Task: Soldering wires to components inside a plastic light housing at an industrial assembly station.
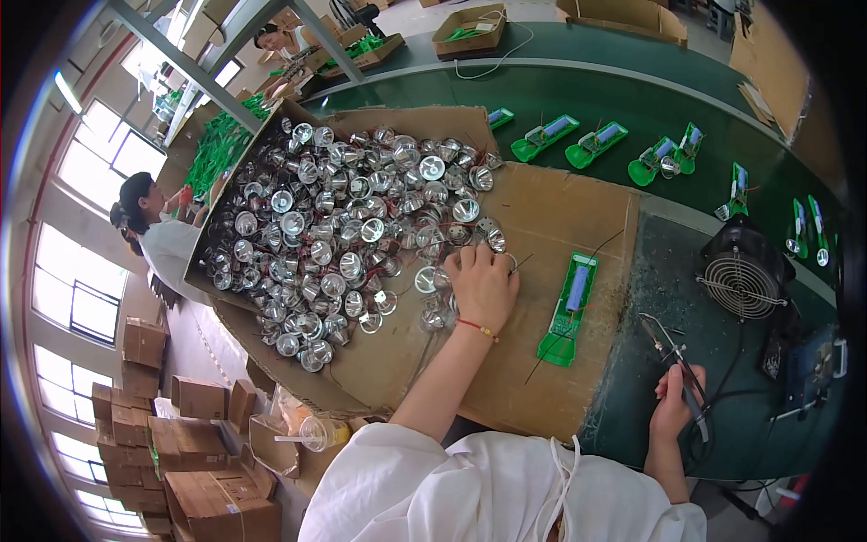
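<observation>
My left hand (pixel 483 285) reaches into the right edge of a heap of shiny silver reflector cups (pixel 361 203) with thin wires. Its fingers are curled down onto a reflector cup (pixel 494 238), which they partly hide. A soldering iron (pixel 691 397) with a thin bent metal tube beside its tip is gripped in my right hand (pixel 668 406), over the dark green bench. Between my hands a green flashlight housing (pixel 569 312) lies on cardboard, with a blue-purple cylindrical battery and a small circuit board in it. Dark wires stick out of both its ends.
The cups lie in an open cardboard box (pixel 415 117). A small fan (pixel 741 280) stands at the right, near a blue device (pixel 813 361). Several green housings (pixel 596 144) lie along the green conveyor beyond. Other people (pixel 158 226) work at the left. A plastic drink cup (pixel 321 434) is low left.
</observation>
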`<state>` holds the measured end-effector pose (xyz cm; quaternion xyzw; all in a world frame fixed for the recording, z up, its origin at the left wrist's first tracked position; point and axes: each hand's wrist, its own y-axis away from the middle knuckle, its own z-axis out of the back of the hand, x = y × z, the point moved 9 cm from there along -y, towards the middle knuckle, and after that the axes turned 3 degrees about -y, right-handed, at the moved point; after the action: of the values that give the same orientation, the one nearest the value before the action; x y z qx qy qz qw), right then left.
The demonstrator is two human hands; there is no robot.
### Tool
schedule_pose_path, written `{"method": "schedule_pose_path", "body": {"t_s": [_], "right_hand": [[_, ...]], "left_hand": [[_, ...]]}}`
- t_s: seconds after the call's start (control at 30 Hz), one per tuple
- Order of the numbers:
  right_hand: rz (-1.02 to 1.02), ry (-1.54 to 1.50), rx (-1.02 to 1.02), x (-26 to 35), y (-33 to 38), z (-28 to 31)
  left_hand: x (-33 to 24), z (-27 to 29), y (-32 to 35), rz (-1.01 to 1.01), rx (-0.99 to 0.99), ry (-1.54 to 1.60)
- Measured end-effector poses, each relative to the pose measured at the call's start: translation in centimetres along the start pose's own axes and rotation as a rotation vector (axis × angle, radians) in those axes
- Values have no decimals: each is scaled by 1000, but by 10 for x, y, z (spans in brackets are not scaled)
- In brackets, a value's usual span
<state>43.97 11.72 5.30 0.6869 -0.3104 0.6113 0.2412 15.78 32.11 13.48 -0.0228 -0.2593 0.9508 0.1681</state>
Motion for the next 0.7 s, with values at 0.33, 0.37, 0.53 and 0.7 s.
{"method": "schedule_pose_path", "body": {"t_s": [0.33,0.37,0.53,0.7], "right_hand": [[-4,8,0,0,-1,3],[3,11,0,1,0,4],[-3,28,-16,5,6,8],[0,59,128,22,14,-11]], "left_hand": [[-1,10,13,-17,55,-6],[-2,15,15,-26,20,53],[20,29,21,226,17,737],[-5,28,46,308,347,919]]}}
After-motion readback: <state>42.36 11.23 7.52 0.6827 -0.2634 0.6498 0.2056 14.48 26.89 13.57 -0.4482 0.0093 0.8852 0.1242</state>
